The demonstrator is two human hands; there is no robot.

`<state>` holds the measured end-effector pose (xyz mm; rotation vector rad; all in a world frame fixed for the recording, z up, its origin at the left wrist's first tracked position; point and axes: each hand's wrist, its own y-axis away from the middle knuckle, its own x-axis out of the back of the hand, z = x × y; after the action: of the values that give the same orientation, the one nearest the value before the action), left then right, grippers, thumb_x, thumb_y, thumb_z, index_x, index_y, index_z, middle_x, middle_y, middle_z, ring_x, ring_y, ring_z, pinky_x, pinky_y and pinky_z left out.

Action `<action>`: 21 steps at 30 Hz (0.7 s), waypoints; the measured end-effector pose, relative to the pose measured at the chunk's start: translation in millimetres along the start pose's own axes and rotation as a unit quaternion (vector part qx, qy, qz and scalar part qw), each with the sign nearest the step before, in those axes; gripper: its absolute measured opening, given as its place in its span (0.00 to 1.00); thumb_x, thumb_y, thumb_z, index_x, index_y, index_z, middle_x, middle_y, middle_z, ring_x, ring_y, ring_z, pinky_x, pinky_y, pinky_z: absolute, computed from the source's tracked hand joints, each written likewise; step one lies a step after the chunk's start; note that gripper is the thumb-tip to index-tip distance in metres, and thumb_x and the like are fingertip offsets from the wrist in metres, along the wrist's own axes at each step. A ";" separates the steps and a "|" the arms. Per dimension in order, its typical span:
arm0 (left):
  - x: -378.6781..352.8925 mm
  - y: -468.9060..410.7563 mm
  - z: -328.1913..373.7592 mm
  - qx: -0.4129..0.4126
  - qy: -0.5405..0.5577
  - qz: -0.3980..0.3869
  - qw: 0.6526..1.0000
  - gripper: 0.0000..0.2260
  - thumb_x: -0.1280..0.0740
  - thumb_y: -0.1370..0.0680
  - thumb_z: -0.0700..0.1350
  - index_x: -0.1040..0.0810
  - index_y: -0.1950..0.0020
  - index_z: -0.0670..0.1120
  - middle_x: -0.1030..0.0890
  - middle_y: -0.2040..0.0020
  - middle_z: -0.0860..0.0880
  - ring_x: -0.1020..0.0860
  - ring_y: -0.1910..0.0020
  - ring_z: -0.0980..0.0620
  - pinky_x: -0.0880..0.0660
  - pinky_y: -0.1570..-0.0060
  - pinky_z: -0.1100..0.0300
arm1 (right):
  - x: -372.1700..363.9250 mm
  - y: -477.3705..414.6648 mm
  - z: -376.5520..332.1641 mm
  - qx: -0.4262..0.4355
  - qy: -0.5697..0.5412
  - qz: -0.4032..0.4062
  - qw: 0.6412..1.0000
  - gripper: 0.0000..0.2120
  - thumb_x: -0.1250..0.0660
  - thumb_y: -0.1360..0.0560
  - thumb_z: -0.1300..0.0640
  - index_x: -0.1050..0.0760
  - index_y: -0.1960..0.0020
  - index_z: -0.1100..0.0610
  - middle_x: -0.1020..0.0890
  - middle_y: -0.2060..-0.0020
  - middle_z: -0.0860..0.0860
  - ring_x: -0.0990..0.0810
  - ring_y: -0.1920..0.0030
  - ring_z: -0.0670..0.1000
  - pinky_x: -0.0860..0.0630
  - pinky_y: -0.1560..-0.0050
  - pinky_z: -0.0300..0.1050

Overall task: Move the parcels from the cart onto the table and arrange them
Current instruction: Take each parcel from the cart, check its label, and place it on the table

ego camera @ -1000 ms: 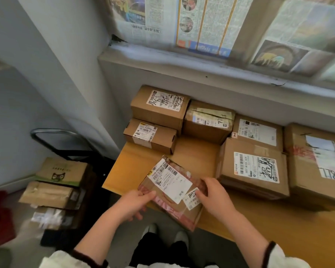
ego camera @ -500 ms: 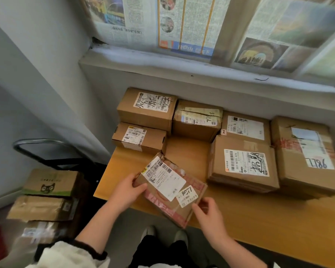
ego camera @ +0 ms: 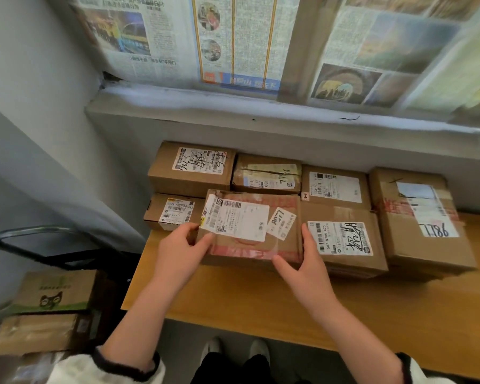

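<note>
A flat cardboard parcel [ego camera: 250,242] with red tape and a white label marked 8077 lies on the wooden table [ego camera: 261,297], in the gap between a small box [ego camera: 175,210] on its left and a labelled box [ego camera: 341,239] on its right. My left hand [ego camera: 178,250] grips its front left corner, thumb on the label. My right hand [ego camera: 302,261] holds its front right corner, fingers along the side and thumb at the front edge. Several more parcels stand in a row behind it against the wall.
The cart's metal handle [ego camera: 36,234] curves at the left, with stacked parcels [ego camera: 53,295] on the cart below it. A big box marked 7786 [ego camera: 421,217] stands at the right. A window ledge [ego camera: 233,106] and newspaper-covered panes rise behind the table.
The parcel has moved from the table's front edge back into the gap between the boxes and turned square to them. Both hands went forward with it.
</note>
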<state>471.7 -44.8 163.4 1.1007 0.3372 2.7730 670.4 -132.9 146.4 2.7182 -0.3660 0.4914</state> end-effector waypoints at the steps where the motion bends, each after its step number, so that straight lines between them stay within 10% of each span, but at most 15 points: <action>1: -0.5 -5.5 4.7 -0.010 0.006 0.000 1.000 0.16 0.34 0.24 0.50 0.26 0.38 0.46 0.21 0.51 0.53 0.25 0.58 0.61 0.30 0.65 0.68 | 3.8 -4.6 -2.4 0.008 0.021 0.002 1.000 0.44 0.29 0.29 0.49 0.54 0.24 0.46 0.41 0.26 0.45 0.42 0.27 0.47 0.38 0.28 0.53; 9: -14.1 -37.7 3.0 0.004 0.023 -0.021 1.000 0.18 0.34 0.24 0.52 0.25 0.37 0.45 0.23 0.56 0.54 0.24 0.56 0.56 0.24 0.57 0.57 | 15.9 -37.1 -2.9 0.026 0.292 -0.011 0.956 0.50 0.31 0.32 0.38 0.58 0.23 0.52 0.42 0.26 0.49 0.46 0.28 0.52 0.44 0.28 0.51; 21: -24.8 -42.5 -4.8 -0.033 0.016 -0.014 0.999 0.17 0.34 0.23 0.51 0.25 0.37 0.47 0.23 0.59 0.58 0.25 0.58 0.61 0.30 0.63 0.65 | 21.4 -42.9 5.7 0.034 0.335 0.020 0.941 0.44 0.33 0.29 0.40 0.52 0.23 0.54 0.38 0.28 0.48 0.44 0.29 0.51 0.44 0.28 0.50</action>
<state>488.3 -9.7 132.8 1.0291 0.2608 2.7578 704.7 -100.3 136.9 2.4083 -0.2136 1.3989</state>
